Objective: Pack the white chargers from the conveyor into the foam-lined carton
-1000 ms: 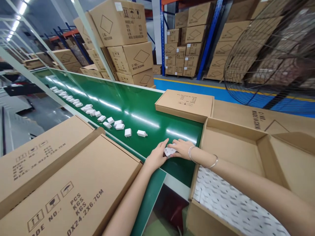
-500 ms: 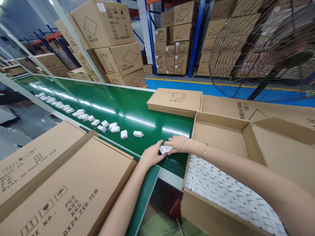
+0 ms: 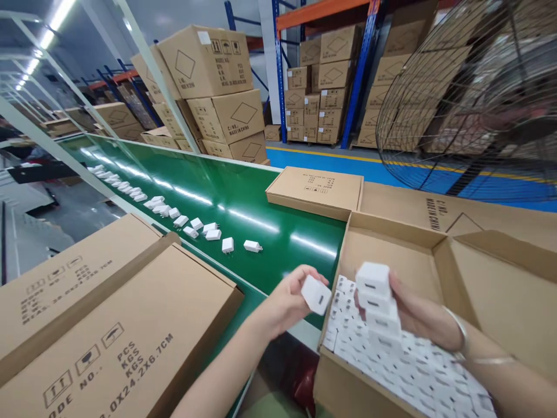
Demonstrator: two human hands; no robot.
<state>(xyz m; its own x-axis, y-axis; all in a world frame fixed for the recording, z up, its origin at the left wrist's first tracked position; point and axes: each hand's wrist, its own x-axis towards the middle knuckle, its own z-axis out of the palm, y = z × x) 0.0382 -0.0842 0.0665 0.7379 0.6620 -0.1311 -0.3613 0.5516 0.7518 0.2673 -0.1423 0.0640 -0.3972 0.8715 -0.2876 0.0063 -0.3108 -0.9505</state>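
Note:
My left hand (image 3: pixel 292 299) grips one white USB charger (image 3: pixel 317 295), its port end turned toward me, just left of the open carton. Over that carton (image 3: pixel 348 371) my right hand (image 3: pixel 418 310) is closed on a row of several white USB chargers (image 3: pixel 378 302), pressed side by side with their ports showing. Beneath it, rows of packed chargers (image 3: pixel 348 332) fill the near part of the carton, some hidden by my right hand and forearm. More loose chargers (image 3: pixel 213 234) lie scattered along the green conveyor belt (image 3: pixel 278 255), prongs visible on some.
A closed flat carton (image 3: pixel 315 190) lies on the belt's far side. Large cartons (image 3: pixel 130 348) stand at the near left. Beyond the belt are stacked boxes (image 3: pixel 226 119) and a wire-caged fan (image 3: pixel 470 110) at the right. The carton's raised flap (image 3: pixel 509 284) leans rightward.
Both hands were together over the belt with chargers between them. Now they are apart: the right has moved over the carton with a row, the left holds one charger. The view tilted up slightly.

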